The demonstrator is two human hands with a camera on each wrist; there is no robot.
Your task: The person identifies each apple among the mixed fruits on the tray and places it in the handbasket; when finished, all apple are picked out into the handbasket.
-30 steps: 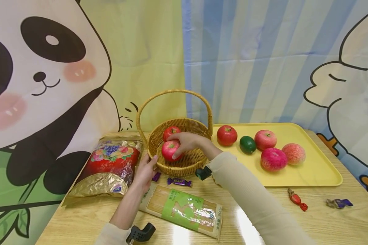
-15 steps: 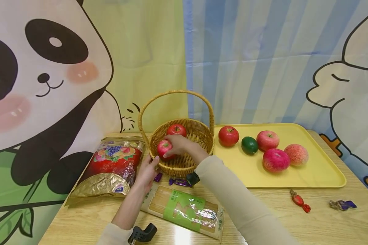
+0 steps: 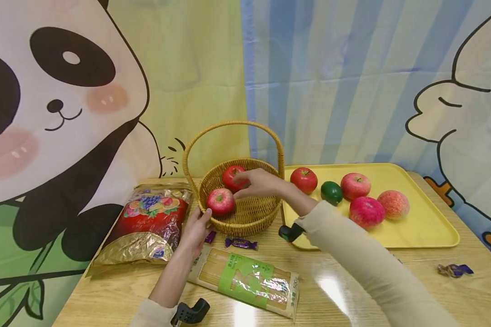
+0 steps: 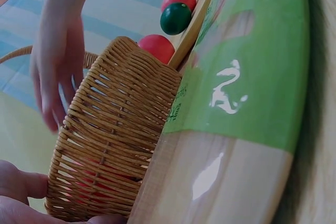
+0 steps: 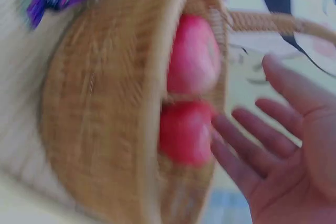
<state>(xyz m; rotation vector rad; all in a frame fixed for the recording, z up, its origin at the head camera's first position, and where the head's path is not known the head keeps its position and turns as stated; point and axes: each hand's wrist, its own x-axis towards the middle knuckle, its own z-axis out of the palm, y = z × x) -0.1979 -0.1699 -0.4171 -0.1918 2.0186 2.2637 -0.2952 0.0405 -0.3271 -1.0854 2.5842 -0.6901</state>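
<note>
A wicker basket [image 3: 245, 225] with a tall hoop handle stands upright at the back of the table. Inside, a pinkish-red apple [image 3: 220, 202] lies at the front left, and a deeper red apple [image 3: 232, 176] lies just behind it. My left hand [image 3: 194, 231] grips the basket's front left rim, thumb over the edge; in the left wrist view its thumb [image 4: 35, 184] meets the wicker. Over the basket hovers my right hand [image 3: 262, 183], holding nothing. Its fingers are spread in the right wrist view, fingertips close to the red apple [image 5: 186, 134].
To the right a yellow tray [image 3: 425, 231] carries several fruits, including a dark green one [image 3: 332, 193]. A candy bag [image 3: 147, 222] leans at the left. In front lie a noodle pack [image 3: 245, 281] and purple candies [image 3: 241, 244]. Another wrapped candy [image 3: 455, 270] lies far right.
My right hand has shifted the pinkish-red apple to the basket's front left, let it go and drawn back to the right. My left hand keeps its place at the rim.
</note>
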